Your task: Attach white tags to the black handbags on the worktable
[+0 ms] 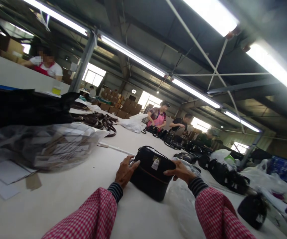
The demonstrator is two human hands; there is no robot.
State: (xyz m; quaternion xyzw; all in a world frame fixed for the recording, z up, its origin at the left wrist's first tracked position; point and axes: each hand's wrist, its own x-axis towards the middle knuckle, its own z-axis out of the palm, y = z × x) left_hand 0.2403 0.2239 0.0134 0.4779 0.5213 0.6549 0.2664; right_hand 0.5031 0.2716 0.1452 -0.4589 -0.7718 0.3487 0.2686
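Note:
A black handbag [149, 181] with a metal clasp and a small pale tag [155, 164] stands on the white table [83, 199], tilted in my view. My left hand [126, 171] grips its upper left side, thumb on the front. On the opposite side, my right hand [181, 171] holds the upper right edge, thumb also on the front face. The fingers behind the bag are partly hidden. Crumpled clear plastic [183, 202] lies beside the bag, under my right forearm.
Brown straps [98, 121] and a clear plastic bag of contents [66, 146] lie to the left, near white sheets [7, 172]. Several black bags [218, 171] line the right side. Co-workers, one in a pink apron [159, 120], are farther back. A small black bag [252, 210] sits at lower right.

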